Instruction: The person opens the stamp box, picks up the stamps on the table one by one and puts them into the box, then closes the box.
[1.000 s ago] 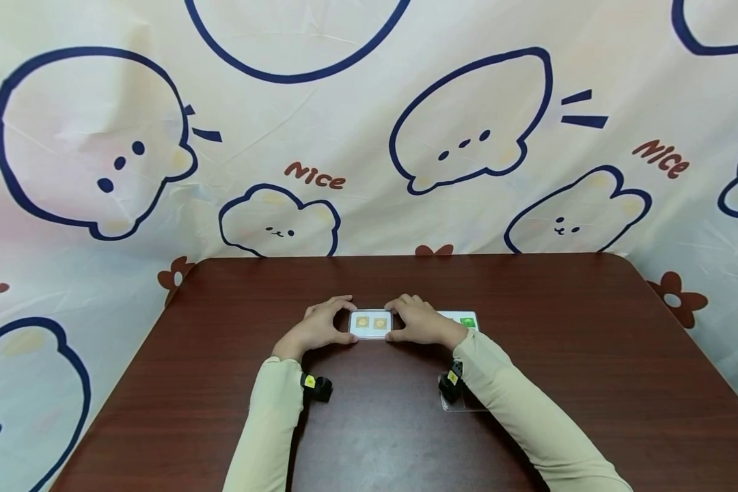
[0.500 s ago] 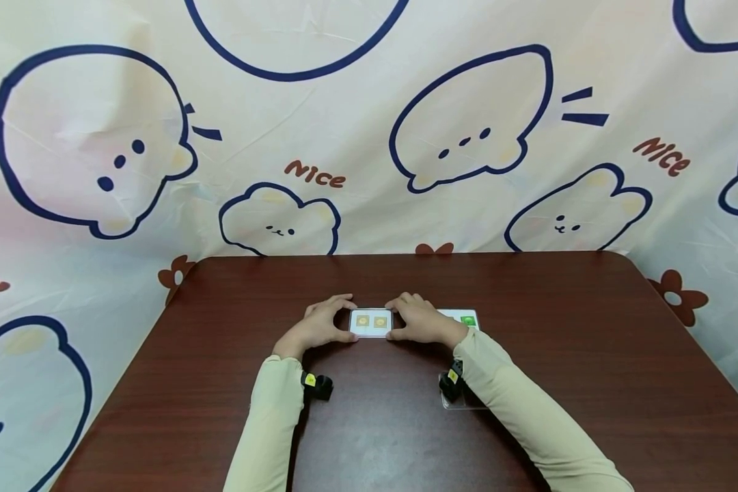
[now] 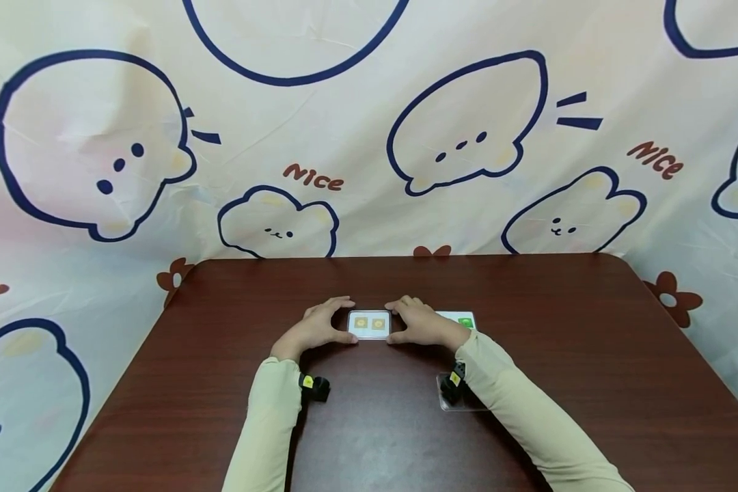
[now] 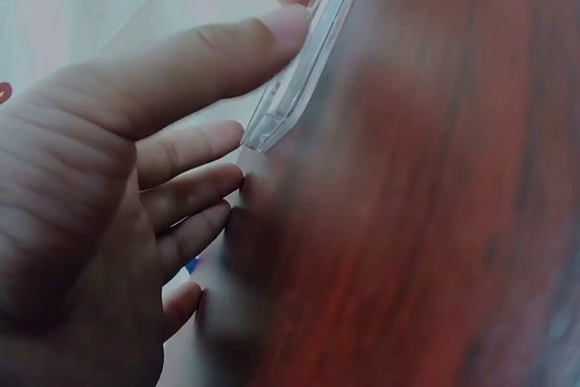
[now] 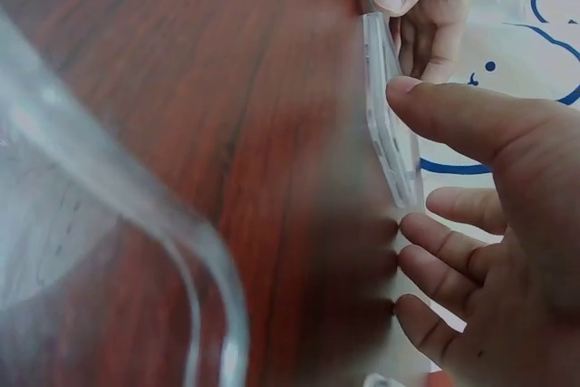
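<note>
A small clear plastic case (image 3: 369, 325) with a white card showing two yellowish square pictures lies face up near the table's far middle. My left hand (image 3: 316, 328) spans its left end, thumb at the near edge and forefinger at the far edge. At the opposite end my right hand (image 3: 423, 322) holds it the same way. In the left wrist view the thumb overlaps the rim of the case (image 4: 304, 79), the other fingers spread beside it. Seen from the right wrist, the case (image 5: 385, 115) has a layered edge, with the thumb tip against it.
A white card with a green picture (image 3: 467, 322) lies behind my right wrist, partly hidden. Under that wrist's camera sits a clear plastic piece (image 3: 461, 403), large and blurred in the right wrist view. A patterned cloth (image 3: 369, 137) hangs beyond the brown table (image 3: 252, 287).
Both hands stay around the case, with only a very slight shift of the case leftward between them. The whole head view has moved slightly too.
</note>
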`<state>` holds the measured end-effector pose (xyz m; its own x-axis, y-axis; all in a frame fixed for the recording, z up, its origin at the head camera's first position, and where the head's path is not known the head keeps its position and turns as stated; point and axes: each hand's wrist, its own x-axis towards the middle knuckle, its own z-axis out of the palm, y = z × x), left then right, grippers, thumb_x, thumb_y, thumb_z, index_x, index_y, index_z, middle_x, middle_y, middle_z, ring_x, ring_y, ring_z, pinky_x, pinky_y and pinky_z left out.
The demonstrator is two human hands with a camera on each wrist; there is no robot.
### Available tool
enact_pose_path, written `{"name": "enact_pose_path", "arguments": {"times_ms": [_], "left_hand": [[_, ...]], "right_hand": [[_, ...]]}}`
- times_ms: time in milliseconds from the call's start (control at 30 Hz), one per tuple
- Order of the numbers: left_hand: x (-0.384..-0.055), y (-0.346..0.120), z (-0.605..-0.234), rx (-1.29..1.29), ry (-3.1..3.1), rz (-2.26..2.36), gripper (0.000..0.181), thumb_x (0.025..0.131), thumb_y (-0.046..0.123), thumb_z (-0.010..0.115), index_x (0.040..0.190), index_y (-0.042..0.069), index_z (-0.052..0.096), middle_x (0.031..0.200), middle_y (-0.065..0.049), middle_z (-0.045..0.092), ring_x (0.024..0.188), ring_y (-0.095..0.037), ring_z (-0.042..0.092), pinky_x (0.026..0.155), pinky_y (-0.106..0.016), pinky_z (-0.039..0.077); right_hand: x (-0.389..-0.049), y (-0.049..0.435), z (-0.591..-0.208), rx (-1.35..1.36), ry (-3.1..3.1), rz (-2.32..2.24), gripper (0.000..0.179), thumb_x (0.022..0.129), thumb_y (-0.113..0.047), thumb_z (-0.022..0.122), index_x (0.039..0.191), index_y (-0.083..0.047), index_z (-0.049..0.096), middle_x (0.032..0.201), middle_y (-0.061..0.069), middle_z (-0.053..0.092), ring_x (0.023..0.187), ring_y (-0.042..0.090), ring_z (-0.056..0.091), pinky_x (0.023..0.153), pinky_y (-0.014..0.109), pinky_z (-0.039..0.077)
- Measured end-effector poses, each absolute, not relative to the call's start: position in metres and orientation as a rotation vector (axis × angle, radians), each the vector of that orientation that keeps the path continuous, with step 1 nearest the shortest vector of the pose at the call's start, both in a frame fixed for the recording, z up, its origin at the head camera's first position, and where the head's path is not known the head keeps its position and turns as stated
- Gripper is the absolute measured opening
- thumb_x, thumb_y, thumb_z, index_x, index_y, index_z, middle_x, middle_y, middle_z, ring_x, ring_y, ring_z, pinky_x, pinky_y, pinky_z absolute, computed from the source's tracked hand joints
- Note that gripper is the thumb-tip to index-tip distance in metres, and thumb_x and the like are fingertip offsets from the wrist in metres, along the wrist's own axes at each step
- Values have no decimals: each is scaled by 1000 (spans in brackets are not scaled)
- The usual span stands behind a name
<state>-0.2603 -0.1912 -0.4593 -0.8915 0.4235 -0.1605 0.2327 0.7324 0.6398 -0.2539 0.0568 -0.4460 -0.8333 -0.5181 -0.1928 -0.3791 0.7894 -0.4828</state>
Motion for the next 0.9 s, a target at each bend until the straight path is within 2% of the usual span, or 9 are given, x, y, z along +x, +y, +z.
{"name": "enact_pose_path", "arguments": {"times_ms": [100,333,667,767,900], "left_hand": [[-257,-190,-457,499,2639,967,72,80,37,77,142,16,47,153,-9,38,140,-33,33,114,-57,21],[-251,-174,-447,490,2614,1123,63,85,36,73,140,18,49,147,-6,45,132,-28,44,108,-52,37],[-252,-130,-427,566,2583,1242,67,81,43,75,140,24,49,148,0,44,138,-26,41,108,-54,37],[-251,-115,-427,583,2587,1212,72,80,47,76,142,26,47,150,0,42,132,-27,48,105,-53,41],[-252,-95,-430,625,2612,1145,77,78,48,76,144,26,44,151,-1,41,132,-27,49,106,-52,41]], "right_hand": [[-250,63,-444,-709,2650,-670,69,88,-38,69,144,-8,42,132,12,50,125,28,45,106,46,38],[-236,83,-433,-748,2642,-775,61,90,-34,68,141,-10,45,131,10,51,122,26,48,102,45,43],[-212,126,-416,-751,2612,-848,61,91,-37,66,141,-10,45,139,8,48,128,28,46,104,51,41],[-202,139,-416,-746,2603,-842,64,90,-38,67,143,-11,43,143,8,46,132,28,43,106,53,39],[-190,156,-416,-737,2589,-828,73,87,-41,69,145,-8,39,147,12,41,135,30,40,106,53,39]]}}
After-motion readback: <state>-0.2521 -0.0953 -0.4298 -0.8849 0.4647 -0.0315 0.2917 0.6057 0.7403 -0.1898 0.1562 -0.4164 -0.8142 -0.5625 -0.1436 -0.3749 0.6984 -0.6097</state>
